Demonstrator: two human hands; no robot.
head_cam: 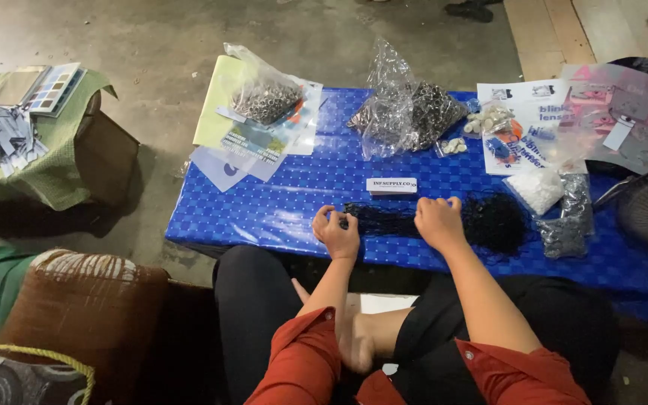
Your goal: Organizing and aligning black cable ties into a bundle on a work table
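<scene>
Both hands, left (337, 234) and right (437, 222), pinch the black cord bundle (384, 218), lying left-right.

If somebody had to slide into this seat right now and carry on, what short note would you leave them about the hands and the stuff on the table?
Left hand: closed on one end of the bundle of black cords.
Right hand: pressing on the same bundle, beside the loose black cord pile.
On the blue table: two clear bags of metal rings at the back, a small white label just behind the bundle, printed sheets to the right.
Done: some cords gathered straight.
Left: the tangled pile, as far as can be judged.
</scene>
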